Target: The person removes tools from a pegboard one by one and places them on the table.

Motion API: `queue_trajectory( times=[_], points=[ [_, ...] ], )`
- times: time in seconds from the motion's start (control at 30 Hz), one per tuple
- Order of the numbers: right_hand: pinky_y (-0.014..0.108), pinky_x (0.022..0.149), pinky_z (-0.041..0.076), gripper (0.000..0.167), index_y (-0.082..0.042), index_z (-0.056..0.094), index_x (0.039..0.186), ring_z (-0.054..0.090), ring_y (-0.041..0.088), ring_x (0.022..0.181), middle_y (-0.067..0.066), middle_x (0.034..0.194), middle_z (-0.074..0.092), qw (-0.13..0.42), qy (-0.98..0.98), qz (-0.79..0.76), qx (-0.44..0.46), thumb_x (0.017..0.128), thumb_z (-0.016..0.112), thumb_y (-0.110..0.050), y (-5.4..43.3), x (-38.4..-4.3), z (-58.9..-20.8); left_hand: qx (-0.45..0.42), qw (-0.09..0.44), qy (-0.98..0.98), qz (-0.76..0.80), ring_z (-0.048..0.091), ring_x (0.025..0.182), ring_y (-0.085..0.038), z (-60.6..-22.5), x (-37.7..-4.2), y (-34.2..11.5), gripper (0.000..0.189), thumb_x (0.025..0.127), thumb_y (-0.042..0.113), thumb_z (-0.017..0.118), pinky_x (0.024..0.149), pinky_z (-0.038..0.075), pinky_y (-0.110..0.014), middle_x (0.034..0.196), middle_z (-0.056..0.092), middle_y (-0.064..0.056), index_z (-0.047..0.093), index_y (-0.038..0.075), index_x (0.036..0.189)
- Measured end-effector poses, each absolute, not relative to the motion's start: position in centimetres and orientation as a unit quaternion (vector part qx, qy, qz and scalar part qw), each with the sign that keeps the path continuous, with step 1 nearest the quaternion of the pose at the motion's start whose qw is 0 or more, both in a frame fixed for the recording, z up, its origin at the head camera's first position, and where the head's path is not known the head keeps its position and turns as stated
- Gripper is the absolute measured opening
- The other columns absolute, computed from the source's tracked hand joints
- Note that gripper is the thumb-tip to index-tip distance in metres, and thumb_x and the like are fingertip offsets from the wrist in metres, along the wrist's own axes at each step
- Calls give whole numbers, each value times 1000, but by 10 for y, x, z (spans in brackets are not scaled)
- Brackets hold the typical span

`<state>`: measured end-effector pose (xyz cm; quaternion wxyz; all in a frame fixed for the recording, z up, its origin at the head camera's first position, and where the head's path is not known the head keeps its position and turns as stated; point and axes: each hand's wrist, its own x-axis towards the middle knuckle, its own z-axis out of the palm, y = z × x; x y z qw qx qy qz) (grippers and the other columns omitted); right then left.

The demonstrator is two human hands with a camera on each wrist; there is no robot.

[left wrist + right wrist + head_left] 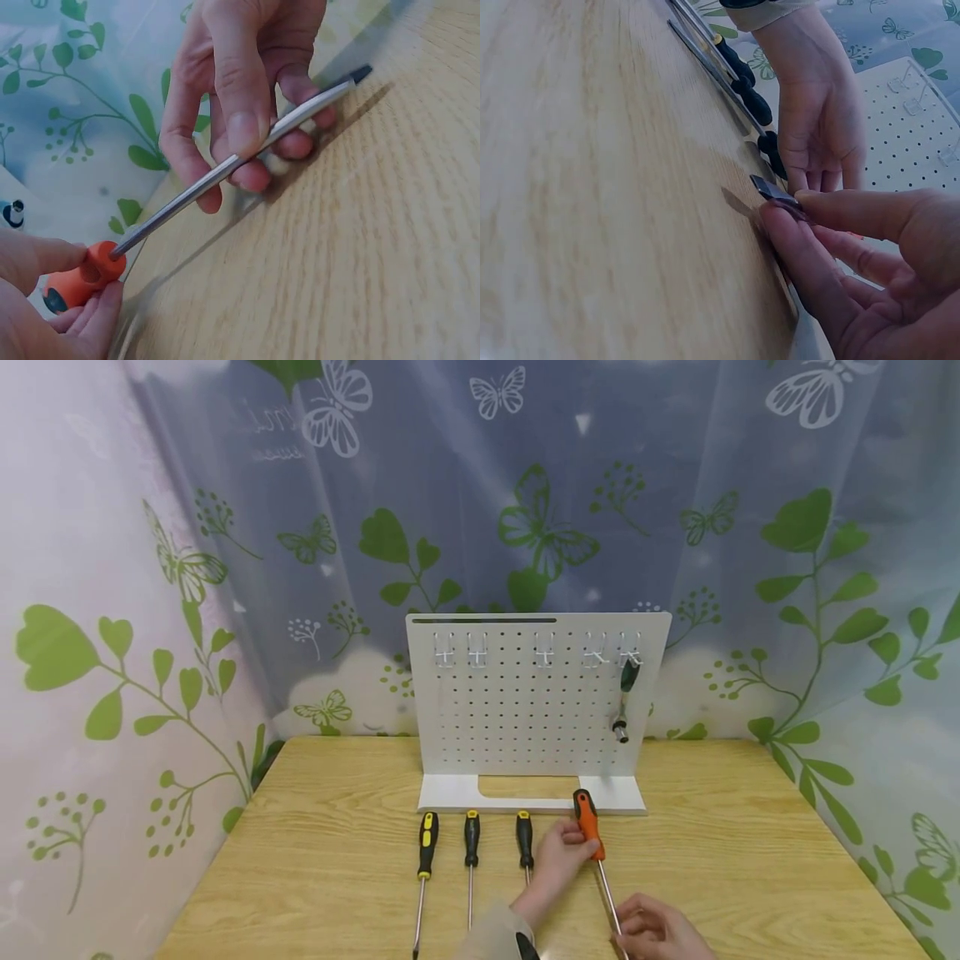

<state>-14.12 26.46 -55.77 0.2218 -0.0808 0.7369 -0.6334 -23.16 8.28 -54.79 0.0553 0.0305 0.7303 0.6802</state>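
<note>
My left hand (558, 860) grips the orange and black handle of a flathead screwdriver (586, 814), thumb on one side and fingers on the other. Farther down, my right hand (660, 929) pinches the steel shaft near its dark flat tip (361, 74). The left wrist view shows the shaft slanting just over the wood, its shadow beside it. Left of my hands lie a black screwdriver with a yellow end (524, 835), another like it (471, 837), and a black and yellow one (427, 843), all with handles toward the board.
A white pegboard (525, 718) stands at the back of the wooden table (337, 860), its base just beyond the handles. Several clear hooks (544, 653) project from its upper part. A ratchet-like tool with a green handle (628, 677) hangs at the right. Patterned curtains (480, 527) surround the table.
</note>
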Motion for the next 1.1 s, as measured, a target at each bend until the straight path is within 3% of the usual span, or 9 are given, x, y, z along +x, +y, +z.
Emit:
queue_trajectory(
  times=[0.13, 0.37, 0.57, 0.77, 1.1],
  points=[
    [23, 69, 55, 30, 12, 56, 114, 67, 13, 82, 6, 96, 71, 231, 737, -628, -97, 93, 66, -7, 269, -139, -558, 24, 60, 763, 643, 64, 82, -9, -548, -228, 82, 29, 86, 10, 80, 71, 56, -22, 91, 70, -3, 65, -2, 108],
    [21, 72, 54, 39, 25, 46, 115, 66, 9, 85, 5, 95, 67, 238, 727, -626, -152, 92, 61, -3, 277, -137, -560, 43, 59, 801, 595, 62, 77, -6, -543, -222, 81, 28, 84, 15, 83, 67, 54, -21, 85, 69, 2, 65, 3, 102],
    [23, 72, 54, 40, 23, 48, 119, 66, 14, 81, 4, 93, 66, 275, 715, -631, -120, 94, 64, -5, 280, -136, -559, 51, 62, 826, 557, 63, 74, -6, -543, -218, 80, 29, 84, 20, 84, 65, 54, -22, 84, 69, 2, 66, 4, 99],
    [24, 72, 55, 39, 21, 51, 118, 66, 16, 80, 4, 93, 67, 273, 730, -616, -111, 94, 66, -7, 279, -135, -556, 57, 55, 847, 526, 57, 68, -4, -540, -218, 79, 29, 83, 22, 85, 60, 49, -20, 77, 67, 3, 65, 3, 95],
    [21, 68, 53, 38, 18, 55, 112, 62, 15, 77, 4, 89, 65, 275, 741, -605, -98, 85, 72, -2, 277, -133, -556, 66, 59, 863, 497, 48, 61, -5, -536, -219, 77, 41, 83, 23, 86, 53, 40, -19, 72, 59, 7, 61, 2, 109]
  ],
)
